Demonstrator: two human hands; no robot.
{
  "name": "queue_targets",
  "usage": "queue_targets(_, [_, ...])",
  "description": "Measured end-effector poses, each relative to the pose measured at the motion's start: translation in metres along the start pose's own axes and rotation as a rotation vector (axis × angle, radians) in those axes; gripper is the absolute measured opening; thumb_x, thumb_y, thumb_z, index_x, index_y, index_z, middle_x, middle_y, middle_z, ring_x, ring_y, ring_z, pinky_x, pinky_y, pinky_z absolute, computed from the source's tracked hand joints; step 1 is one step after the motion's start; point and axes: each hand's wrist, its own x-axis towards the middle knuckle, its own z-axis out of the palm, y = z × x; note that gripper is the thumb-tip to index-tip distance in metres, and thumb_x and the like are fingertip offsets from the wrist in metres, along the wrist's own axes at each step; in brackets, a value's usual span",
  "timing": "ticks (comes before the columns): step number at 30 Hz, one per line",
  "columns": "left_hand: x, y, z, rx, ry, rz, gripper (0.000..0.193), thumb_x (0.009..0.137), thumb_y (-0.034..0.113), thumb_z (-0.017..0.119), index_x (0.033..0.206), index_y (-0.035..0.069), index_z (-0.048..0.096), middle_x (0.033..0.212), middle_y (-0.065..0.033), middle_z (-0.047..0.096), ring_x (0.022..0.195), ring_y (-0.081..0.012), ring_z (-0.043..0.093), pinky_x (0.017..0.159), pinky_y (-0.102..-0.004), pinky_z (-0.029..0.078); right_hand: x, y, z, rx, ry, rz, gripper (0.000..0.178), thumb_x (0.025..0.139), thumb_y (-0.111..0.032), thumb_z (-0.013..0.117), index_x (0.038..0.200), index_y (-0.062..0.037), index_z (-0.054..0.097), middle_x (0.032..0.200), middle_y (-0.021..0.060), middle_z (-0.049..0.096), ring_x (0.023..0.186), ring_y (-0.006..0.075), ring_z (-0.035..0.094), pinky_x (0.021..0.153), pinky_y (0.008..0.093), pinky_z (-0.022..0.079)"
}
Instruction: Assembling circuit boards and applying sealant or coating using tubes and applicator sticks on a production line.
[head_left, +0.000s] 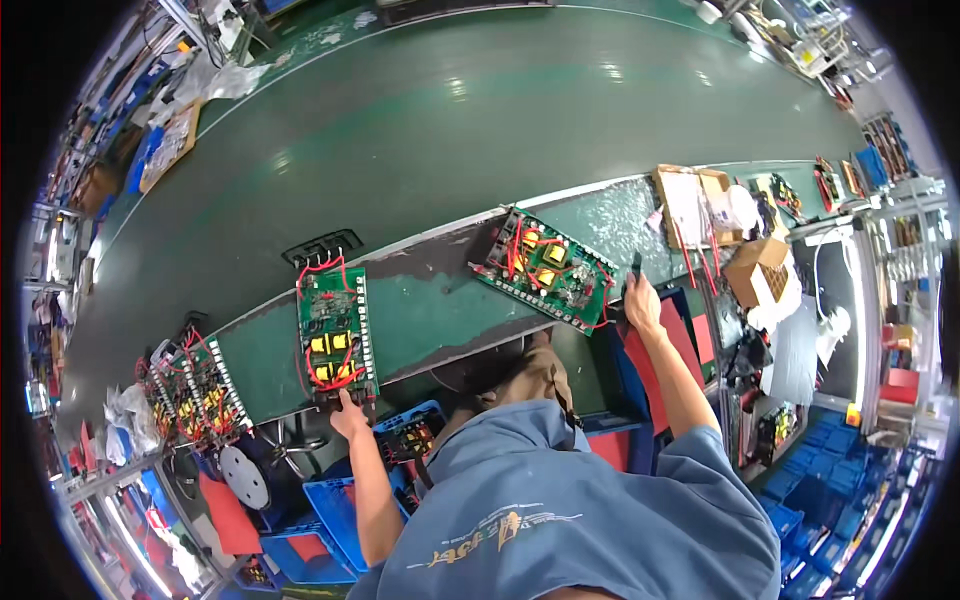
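Floor: glossy dark-green expanse (pixel 520 110) beyond the work area, mirroring ceiling lights.
Counter: long green counter (pixel 430 310) with scuffed, blackened patches, running across the scene before a person in a blue short-sleeved shirt (pixel 560 500).
Left board: long green circuit board with yellow-and-black transformers and red wires (pixel 335 305), lying lengthwise toward the person, its near end at the counter's front edge.
Left hand: left of the two hands (pixel 350 418), fingers at that board's near end; how tightly they are closed cannot be told.
Right board: second green circuit board with red wires (pixel 560 272), lying aslant on the counter.
Right hand: other of the hands (pixel 642 303), closed around a small dark object (pixel 637 264) just beside the right board's corner.
Far left: cluster of circuit boards with white edge parts (pixel 200 390).
Right end: brown cardboard box (pixel 752 268).
Below: blue plastic bins (pixel 335 510), some with red sheets (pixel 665 365).
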Motion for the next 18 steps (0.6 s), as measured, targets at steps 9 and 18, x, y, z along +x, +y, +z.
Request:
queue_targets(9, [-0.054,0.086,-0.001,1.176,-0.428,0.400,0.036,0.085,0.038,0.070,0.091,0.004,0.075,0.093,-0.0201,0.075,0.086,-0.0372,0.073,0.075,-0.0484,0.057,-0.010,0.019,-0.016,-0.094,-0.017,-0.024,0.045,0.105,-0.033,0.045,0.132,0.0013,0.056,0.110,0.0299,0.068,0.101,0.0464,0.066,0.087,0.0525,0.052])
queue_targets(18, [-0.179,0.192,0.255,0.672,-0.912,0.846,0.046,0.092,0.036,0.071,0.119,-0.001,0.066,0.112,-0.0240,0.072,0.107,-0.0337,0.070,0.093,-0.0409,0.053,-0.032,0.025,-0.008,0.511,-0.091,0.098,0.085,0.087,-0.036,0.075,0.147,0.0079,0.036,0.130,0.0275,0.061,0.119,0.0356,0.062,0.102,0.0397,0.048])
